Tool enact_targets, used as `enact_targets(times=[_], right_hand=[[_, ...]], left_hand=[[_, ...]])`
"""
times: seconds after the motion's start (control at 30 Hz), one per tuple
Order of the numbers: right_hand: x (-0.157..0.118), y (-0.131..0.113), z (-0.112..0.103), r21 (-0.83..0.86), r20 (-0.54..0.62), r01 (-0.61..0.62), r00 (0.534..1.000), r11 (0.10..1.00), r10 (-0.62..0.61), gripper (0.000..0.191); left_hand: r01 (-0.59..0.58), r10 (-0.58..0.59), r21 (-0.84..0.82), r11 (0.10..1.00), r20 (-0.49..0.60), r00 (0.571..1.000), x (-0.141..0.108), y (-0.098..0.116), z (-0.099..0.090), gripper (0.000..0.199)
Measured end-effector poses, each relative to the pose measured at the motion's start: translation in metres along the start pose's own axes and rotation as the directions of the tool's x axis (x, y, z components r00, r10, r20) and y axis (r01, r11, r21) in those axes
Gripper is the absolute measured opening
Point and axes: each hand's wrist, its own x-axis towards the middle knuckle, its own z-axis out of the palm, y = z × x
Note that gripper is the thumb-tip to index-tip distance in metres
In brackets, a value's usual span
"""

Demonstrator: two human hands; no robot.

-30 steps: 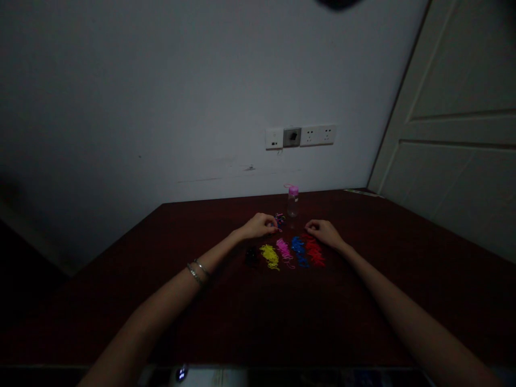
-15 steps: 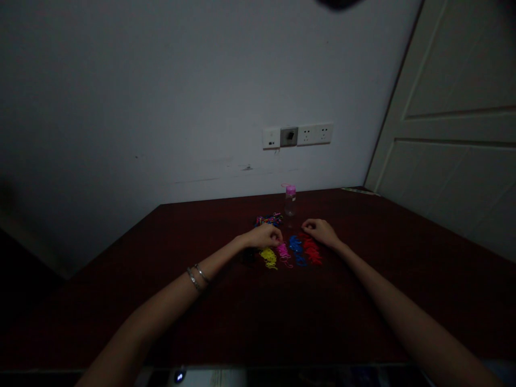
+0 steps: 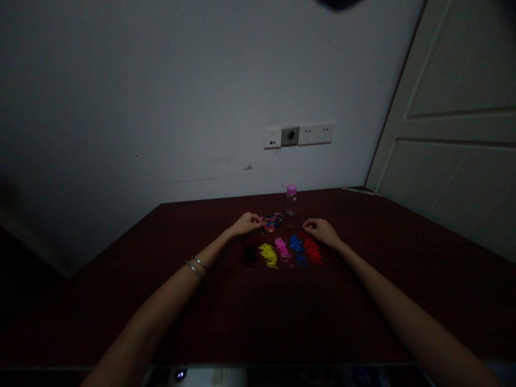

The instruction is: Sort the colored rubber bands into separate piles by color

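Note:
A pile of mixed coloured elastic bands lies on the dark red table. My left hand reaches it from the left, fingertips pinched at the edge on what looks like a band. Nearer me, bands lie sorted in a row: black bands, yellow bands, pink bands, blue bands and red bands. My right hand rests just beyond the red ones, fingers curled together. Whatever may be between its fingertips is too small to make out.
A clear bottle with a pink lid stands behind the mixed pile. The wall with its sockets borders the table's far edge. A pale panelled door is on the right.
My left hand has moved from above the pink bands, up and left, to the mixed pile. The black bands are now uncovered. My right hand has stayed in place.

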Motion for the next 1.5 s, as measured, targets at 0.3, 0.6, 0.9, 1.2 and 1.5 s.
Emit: enact_targets(times=[0.3, 0.6, 0.9, 1.2, 1.5], right_hand=[[0.000, -0.001, -0.001, -0.013, 0.002, -0.007, 1.000, 1.000, 0.007, 0.021], [0.005, 0.002, -0.001, 0.005, 0.047, 0.000, 0.999, 1.000, 0.000, 0.024], [0.021, -0.023, 0.000, -0.017, 0.149, 0.115, 0.983, 0.993, -0.111, 0.023], [0.040, -0.049, 0.010, -0.127, 0.169, 0.118, 0.981, 0.985, -0.096, 0.021], [0.047, -0.045, 0.018, -0.111, 0.199, 0.132, 0.974, 0.985, -0.108, 0.017]], left_hand=[[0.205, -0.276, -0.209, 0.956, -0.413, 0.868, 0.000, -0.052, -0.010, 0.024], [0.204, -0.316, -0.276, 0.939, -0.466, 0.827, 0.001, -0.066, -0.005, 0.026], [0.186, -0.297, -0.269, 0.945, -0.467, 0.833, 0.000, -0.067, -0.003, 0.026], [0.192, -0.299, -0.261, 0.946, -0.469, 0.831, -0.003, -0.063, -0.004, 0.025], [0.191, -0.297, -0.258, 0.947, -0.479, 0.826, -0.004, -0.059, -0.005, 0.025]])
